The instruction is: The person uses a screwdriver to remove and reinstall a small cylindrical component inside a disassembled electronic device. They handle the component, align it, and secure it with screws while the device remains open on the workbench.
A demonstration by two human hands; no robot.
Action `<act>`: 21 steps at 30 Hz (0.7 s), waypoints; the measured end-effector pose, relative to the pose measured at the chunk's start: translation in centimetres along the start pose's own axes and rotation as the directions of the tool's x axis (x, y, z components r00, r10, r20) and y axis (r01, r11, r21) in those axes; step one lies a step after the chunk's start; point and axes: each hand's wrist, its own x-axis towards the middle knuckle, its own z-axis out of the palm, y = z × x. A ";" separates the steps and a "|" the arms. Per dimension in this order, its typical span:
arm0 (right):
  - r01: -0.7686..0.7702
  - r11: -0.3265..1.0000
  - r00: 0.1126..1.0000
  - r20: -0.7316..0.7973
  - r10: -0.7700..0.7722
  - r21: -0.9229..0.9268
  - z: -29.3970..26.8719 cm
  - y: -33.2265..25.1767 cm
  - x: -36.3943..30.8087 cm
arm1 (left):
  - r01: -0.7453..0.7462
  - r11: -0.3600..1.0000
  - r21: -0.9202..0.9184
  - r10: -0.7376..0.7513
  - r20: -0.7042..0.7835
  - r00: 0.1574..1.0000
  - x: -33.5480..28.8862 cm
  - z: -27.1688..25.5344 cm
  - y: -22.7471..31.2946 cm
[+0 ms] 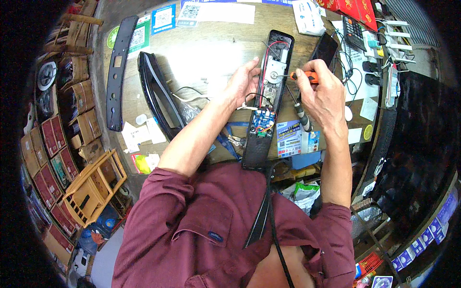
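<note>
A long black electronic lock housing (249, 151) lies open-faced on the wooden table in front of me, showing a metal mechanism, thin red and black wires and a blue circuit board (264, 117). Along its left edge rests my left hand (244, 82), its fingers curled against the housing's side. My right hand (321, 93) is closed around the orange handle of a screwdriver (309, 77). The screwdriver's shaft points left, with its tip at a round metal part (274, 75) of the mechanism. Beneath that hand lies another screwdriver (302, 116) with a grey and black handle.
To the left lie a flat black panel (117, 72) with cut-outs and a curved black handle-like cover (161, 96). Small screws (234, 40) sit farther back. At the right are a phone (324, 49), cables, a calculator (353, 32) and a power strip. A wooden chair (93, 189) stands lower left.
</note>
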 end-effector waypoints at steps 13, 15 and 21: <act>-0.133 0.924 0.926 -0.287 0.244 0.358 -1.5 3.1 -2.8 | -0.141 0.988 -0.069 0.144 0.027 0.989 0.4 0.1 -0.1; -0.116 0.893 0.916 -0.301 0.265 0.435 -1.8 4.0 -2.8 | -0.127 0.989 -0.075 0.129 0.014 0.992 0.4 0.1 -0.1; -0.248 0.657 0.945 0.027 0.326 0.712 0.8 5.2 -2.2 | -0.073 0.994 -0.079 0.070 -0.034 0.997 0.3 -0.1 0.0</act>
